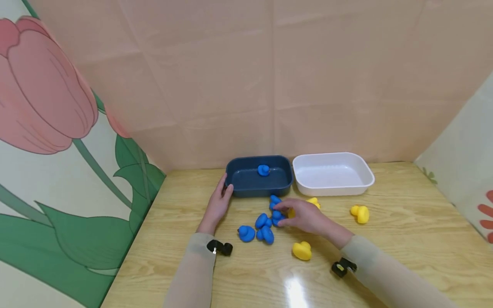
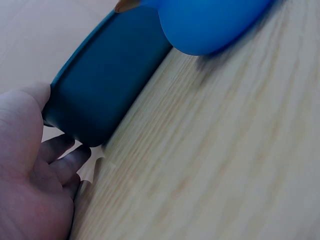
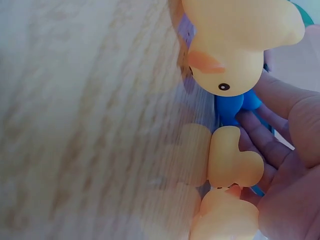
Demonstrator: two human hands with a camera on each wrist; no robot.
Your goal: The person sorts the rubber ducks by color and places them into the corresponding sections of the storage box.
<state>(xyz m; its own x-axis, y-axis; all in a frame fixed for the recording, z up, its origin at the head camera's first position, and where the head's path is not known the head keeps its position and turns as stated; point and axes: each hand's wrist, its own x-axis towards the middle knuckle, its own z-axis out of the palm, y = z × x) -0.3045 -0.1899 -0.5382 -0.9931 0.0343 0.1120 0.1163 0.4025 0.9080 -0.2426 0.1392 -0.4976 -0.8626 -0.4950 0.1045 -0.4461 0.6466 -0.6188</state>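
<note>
My left hand (image 1: 218, 205) rests against the left end of the dark blue tray (image 1: 259, 193), its thumb by the front corner. One blue toy duck (image 1: 263, 170) sits inside that tray. In front of it, my right hand (image 1: 306, 216) has thumb and fingers curled round a blue toy duck (image 1: 276, 217) on the table, in a cluster of blue ducks. The right wrist view shows fingers against this blue duck (image 3: 230, 108), partly hidden behind a yellow toy duck (image 3: 227, 60). A large blue duck (image 2: 210, 25) fills the top of the left wrist view.
A white tray (image 1: 334, 191) stands right beside the dark one. Loose blue ducks (image 1: 246, 233) lie left of my right hand. Yellow ducks (image 1: 302, 251) lie nearer me, at the right (image 1: 360, 214) and partly behind the right hand. A pinkish cloth (image 1: 215, 85) hangs behind the table.
</note>
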